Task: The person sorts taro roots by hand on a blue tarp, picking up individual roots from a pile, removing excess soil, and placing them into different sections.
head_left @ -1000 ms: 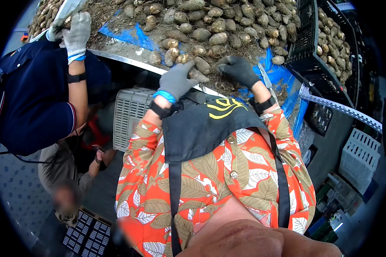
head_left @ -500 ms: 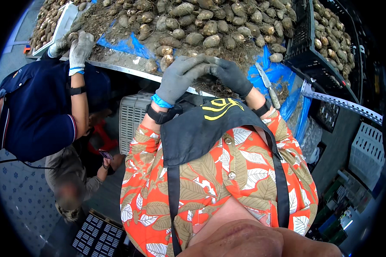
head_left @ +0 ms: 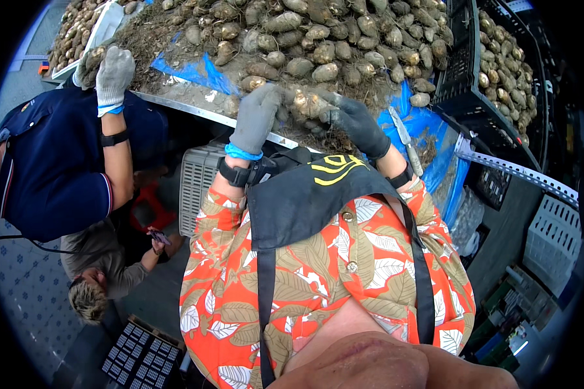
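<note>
A brown, hairy taro corm (head_left: 308, 104) with pale patches is between my hands, over the soil-covered near edge of the table. My left hand (head_left: 259, 117), in a grey glove, is closed at its left end, fingers partly hidden. My right hand (head_left: 355, 124), in a darker, soiled glove, has its bent fingers on the right end. Beyond my hands spreads a large heap of similar taro corms (head_left: 363, 29). To the right of my right hand, a knife (head_left: 405, 141) with a dirty blade lies on blue plastic sheeting (head_left: 425, 126).
A black crate (head_left: 457, 78) full of corms stands at the right. On the left, a co-worker's gloved hands (head_left: 115, 74) work by a white tray (head_left: 97, 39). Below the metal table edge (head_left: 194, 110) stands a light grey crate (head_left: 198, 181). Another person holds a phone (head_left: 157, 235).
My hands, close together before with fingers overlapping, have moved apart and now show the taro corm between them. The person with the phone has shifted slightly.
</note>
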`<action>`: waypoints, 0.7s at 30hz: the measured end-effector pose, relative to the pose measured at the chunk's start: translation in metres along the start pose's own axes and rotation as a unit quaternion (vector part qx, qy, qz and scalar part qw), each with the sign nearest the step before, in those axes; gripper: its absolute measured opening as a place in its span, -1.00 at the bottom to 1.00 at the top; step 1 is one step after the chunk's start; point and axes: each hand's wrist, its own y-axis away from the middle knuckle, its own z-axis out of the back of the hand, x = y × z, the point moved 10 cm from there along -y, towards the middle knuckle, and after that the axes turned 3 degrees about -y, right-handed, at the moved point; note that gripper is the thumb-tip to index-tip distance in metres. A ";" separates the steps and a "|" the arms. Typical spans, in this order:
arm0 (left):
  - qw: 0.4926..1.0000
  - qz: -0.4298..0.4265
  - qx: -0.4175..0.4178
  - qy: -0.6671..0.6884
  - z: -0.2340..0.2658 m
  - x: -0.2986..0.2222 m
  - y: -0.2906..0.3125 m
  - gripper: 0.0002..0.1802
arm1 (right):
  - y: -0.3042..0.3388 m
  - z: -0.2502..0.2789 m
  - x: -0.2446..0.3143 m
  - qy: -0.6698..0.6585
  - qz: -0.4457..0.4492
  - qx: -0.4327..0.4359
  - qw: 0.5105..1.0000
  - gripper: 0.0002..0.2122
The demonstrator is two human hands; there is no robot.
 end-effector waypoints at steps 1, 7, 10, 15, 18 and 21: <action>0.999 -0.022 0.039 0.024 -0.008 -0.011 0.005 -0.67 | -0.002 0.002 0.004 0.021 0.017 -0.013 1.000 -0.56; 0.936 -0.182 -0.019 -0.300 -0.019 -0.029 -0.003 -0.61 | 0.004 -0.008 0.048 0.318 0.183 -0.127 0.922 -0.56; 0.960 -0.175 -0.039 -0.214 -0.020 -0.027 -0.005 -0.64 | 0.002 -0.002 0.042 0.362 0.101 -0.138 0.916 -0.57; 0.965 -0.194 -0.012 -0.175 -0.023 -0.049 0.015 -0.75 | 0.002 -0.003 0.050 0.367 0.064 -0.179 0.910 -0.57; 0.914 -0.314 0.041 -0.253 -0.043 -0.070 0.042 -0.82 | 0.001 0.000 0.045 0.321 0.079 -0.167 0.929 -0.57; 0.910 -0.328 0.045 -0.250 -0.045 -0.071 0.049 -0.85 | 0.000 0.007 0.033 0.260 0.062 -0.161 0.950 -0.56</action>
